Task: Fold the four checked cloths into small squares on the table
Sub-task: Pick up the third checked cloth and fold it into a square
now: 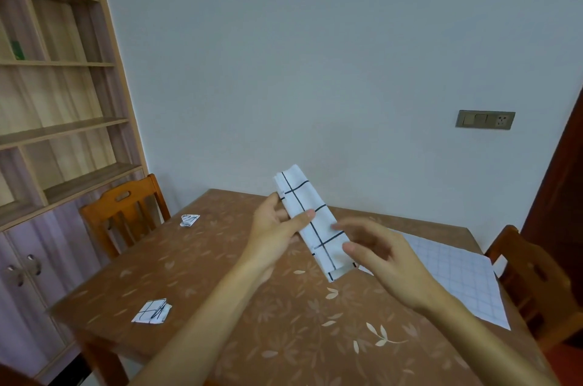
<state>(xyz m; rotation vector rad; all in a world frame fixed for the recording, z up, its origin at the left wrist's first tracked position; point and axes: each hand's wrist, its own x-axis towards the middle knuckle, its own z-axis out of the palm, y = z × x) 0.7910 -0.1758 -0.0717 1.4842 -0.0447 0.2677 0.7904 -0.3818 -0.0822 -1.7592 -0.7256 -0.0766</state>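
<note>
Strip cloth point(325, 234): folded long and narrow, held tilted in the air above the worktop point(284, 338). Left grip point(274, 228) clasps its upper half, thumb across the front. Right grip point(381, 254) is at the lower end, fingers spread and blurred; cannot tell if it holds.

Near square point(151, 311) and far square point(189, 220) lie folded at the left. Flat cloth point(457, 275) lies unfolded at the right.

Judgement: about half done. The strip wants cross-folds, then the flat one.

I am facing a pale wall point(315, 54). Wooden shelving point(56, 86) is standing left, and chairs point(123, 215) are flanking the table point(220, 275).
</note>
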